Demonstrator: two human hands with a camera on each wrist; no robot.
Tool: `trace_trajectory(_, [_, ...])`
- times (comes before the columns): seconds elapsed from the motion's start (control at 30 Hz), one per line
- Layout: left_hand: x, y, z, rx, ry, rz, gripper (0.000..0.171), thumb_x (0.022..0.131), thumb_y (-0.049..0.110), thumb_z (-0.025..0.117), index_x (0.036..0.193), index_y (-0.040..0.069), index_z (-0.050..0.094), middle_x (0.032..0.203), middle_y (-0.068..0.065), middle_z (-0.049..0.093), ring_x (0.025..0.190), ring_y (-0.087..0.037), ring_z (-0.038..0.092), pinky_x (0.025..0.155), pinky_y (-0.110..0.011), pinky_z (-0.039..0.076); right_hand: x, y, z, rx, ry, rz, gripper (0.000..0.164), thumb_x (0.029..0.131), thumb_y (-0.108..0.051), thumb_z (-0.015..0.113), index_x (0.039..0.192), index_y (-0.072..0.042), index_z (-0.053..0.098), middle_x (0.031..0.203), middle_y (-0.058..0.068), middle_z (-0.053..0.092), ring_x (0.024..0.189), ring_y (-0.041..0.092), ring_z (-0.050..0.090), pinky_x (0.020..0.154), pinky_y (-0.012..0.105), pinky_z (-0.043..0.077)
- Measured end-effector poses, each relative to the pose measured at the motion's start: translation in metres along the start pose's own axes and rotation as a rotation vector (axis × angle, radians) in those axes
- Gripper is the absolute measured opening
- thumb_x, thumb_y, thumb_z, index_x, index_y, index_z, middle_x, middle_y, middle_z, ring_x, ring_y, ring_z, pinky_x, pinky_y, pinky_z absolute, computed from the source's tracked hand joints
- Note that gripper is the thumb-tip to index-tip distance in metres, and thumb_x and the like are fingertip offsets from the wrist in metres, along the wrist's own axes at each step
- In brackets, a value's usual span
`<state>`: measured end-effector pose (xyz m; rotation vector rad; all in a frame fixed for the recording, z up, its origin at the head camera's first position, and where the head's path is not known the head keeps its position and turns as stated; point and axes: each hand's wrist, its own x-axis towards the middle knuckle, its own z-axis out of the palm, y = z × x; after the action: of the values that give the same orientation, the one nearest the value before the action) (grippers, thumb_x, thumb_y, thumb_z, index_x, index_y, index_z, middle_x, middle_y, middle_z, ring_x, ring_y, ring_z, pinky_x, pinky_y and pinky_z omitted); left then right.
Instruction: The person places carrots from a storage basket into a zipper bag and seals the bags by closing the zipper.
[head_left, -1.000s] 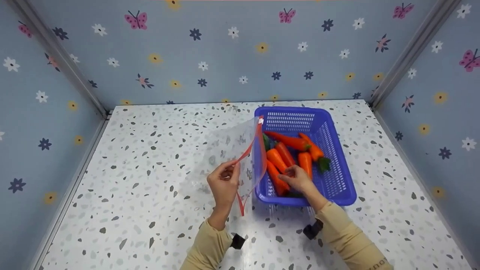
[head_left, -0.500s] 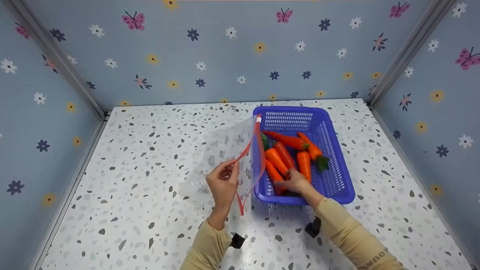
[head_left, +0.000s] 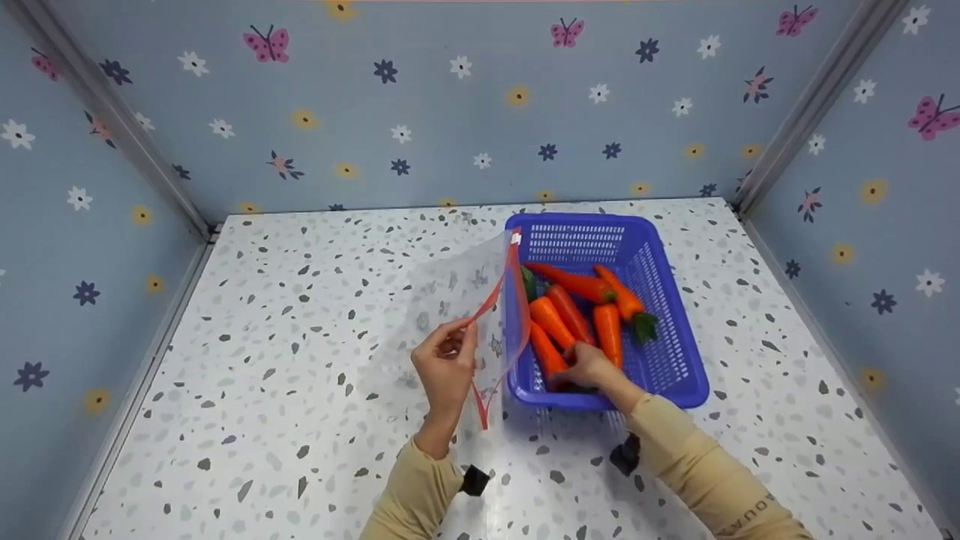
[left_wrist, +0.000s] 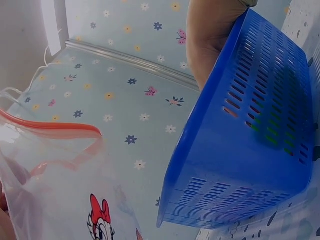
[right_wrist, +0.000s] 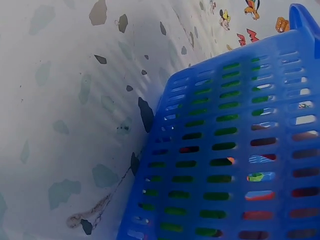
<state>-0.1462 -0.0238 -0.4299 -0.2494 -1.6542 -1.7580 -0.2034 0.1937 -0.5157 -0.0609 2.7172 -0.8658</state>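
My left hand pinches the red zip edge of a clear zip bag; its mouth stands open toward the basket. In the left wrist view the bag shows a printed cartoon figure. My right hand reaches over the near rim into a blue plastic basket. Its thumb and fingers curl round the lower end of the leftmost orange carrot. Other carrots and a long red chili pepper lie about it. The right wrist view shows only the basket's slotted wall, with the hand hidden.
A speckled white table carries everything. Patterned blue panels stand at the back and both sides. Something green sits at the basket's left wall, partly behind the bag's edge.
My right hand has moved slightly lower and left in the basket, its fingers closing round the leftmost carrot. The left hand and bag have kept their place.
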Motion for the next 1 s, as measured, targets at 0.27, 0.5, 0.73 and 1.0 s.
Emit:
trace_trajectory(0.27, [0.001, 0.0, 0.0, 0.028, 0.015, -0.027, 0.005, 0.074, -0.013, 0.061, 0.078, -0.014, 0.063, 0.058, -0.017, 0.056, 0.041, -0.017, 0.048, 0.036, -0.018, 0.039, 0.015, 0.019, 0.008, 0.085, 0.025, 0.013, 0.046, 0.07, -0.036, 0.073, 0.093, -0.001, 0.055, 0.085, 0.013, 0.055, 0.077, 0.024, 0.05, 0.066, 0.035, 0.043])
trace_trajectory(0.5, [0.003, -0.002, 0.0, 0.038, 0.011, -0.03, 0.005, 0.075, -0.012, 0.06, 0.08, -0.014, 0.063, 0.057, -0.016, 0.056, 0.041, -0.012, 0.046, 0.034, -0.02, 0.038, -0.025, -0.029, -0.026, 0.139, 0.046, 0.035, 0.042, 0.08, -0.022, 0.066, 0.104, 0.01, 0.054, 0.092, 0.017, 0.056, 0.078, 0.025, 0.051, 0.07, 0.034, 0.044])
trace_trajectory(0.73, [0.006, -0.002, 0.0, 0.053, 0.019, -0.034, 0.006, 0.075, -0.012, 0.061, 0.079, -0.014, 0.064, 0.057, -0.017, 0.056, 0.04, -0.017, 0.047, 0.035, -0.019, 0.039, -0.034, -0.036, -0.044, 0.246, 0.09, 0.009, 0.04, 0.081, -0.02, 0.064, 0.109, 0.007, 0.056, 0.089, 0.014, 0.059, 0.08, 0.024, 0.053, 0.073, 0.035, 0.044])
trace_trajectory(1.0, [0.014, -0.005, 0.0, 0.107, 0.019, -0.048, 0.005, 0.075, -0.011, 0.061, 0.078, -0.012, 0.065, 0.058, -0.016, 0.057, 0.043, -0.017, 0.049, 0.037, -0.023, 0.041, -0.055, -0.045, -0.071, 0.26, 0.08, -0.143, 0.043, 0.083, -0.022, 0.062, 0.113, 0.007, 0.055, 0.095, 0.017, 0.062, 0.081, 0.024, 0.057, 0.078, 0.038, 0.046])
